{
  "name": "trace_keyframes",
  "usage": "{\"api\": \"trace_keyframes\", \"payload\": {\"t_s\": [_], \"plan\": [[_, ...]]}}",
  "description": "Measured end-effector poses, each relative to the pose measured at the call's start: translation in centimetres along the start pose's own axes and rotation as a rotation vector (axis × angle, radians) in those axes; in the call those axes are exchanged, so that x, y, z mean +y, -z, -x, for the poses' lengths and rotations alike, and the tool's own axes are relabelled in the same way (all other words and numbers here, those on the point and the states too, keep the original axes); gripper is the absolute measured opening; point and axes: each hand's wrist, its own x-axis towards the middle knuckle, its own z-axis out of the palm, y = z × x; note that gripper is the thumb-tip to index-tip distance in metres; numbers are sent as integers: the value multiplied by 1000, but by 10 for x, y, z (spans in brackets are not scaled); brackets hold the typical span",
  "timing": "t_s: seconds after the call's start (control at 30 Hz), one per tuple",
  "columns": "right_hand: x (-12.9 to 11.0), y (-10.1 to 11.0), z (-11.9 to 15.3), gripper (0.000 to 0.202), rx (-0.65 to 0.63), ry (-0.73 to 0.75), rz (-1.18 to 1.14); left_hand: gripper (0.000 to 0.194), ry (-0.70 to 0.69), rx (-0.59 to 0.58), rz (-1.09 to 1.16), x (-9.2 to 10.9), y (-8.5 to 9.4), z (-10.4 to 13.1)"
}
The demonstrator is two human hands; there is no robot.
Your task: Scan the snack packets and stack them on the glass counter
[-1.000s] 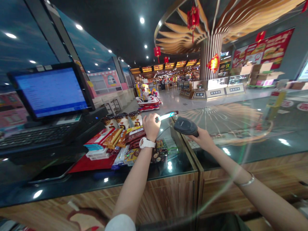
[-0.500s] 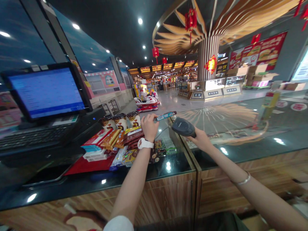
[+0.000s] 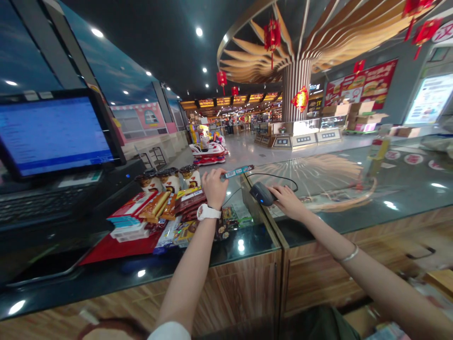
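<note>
While pinching teal packet in left hand, turning gripped scanner aside with right hand, apparently pausing scanning.

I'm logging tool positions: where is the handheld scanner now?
In the head view, the scanner is in the right hand, right of centre, below and right of the slim blue packet.

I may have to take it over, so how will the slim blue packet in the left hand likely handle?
The slim blue packet is probably fairly stiff: it juts straight out from the left hand without visible sag. It's likely light, since only one end is gripped. Its narrow, straight-edged shape suggests sliding more than rolling if pushed.
</note>
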Motion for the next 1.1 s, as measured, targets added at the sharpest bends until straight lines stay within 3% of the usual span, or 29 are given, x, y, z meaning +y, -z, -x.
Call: {"api": "trace_keyframes", "payload": {"t_s": [0.33,0.77,0.87,1.03,1.1], "plan": [[6,-6,1,55,-145,-45,68,12,38,-32,18,4,3,-1],[4,-22,-1,77,-107,-95,48,9,10,-29,48,4,1,2],[2,-20,-2,76,-31,-129,-16,9,-2,-43,55,5,1,2],[-3,4,-15,62,350,-136,-204,10,-21,-63,79,7,2,2],[-5,19,-30,61,412,-99,-240,10,-21,-74,85,8,3,1]]}}
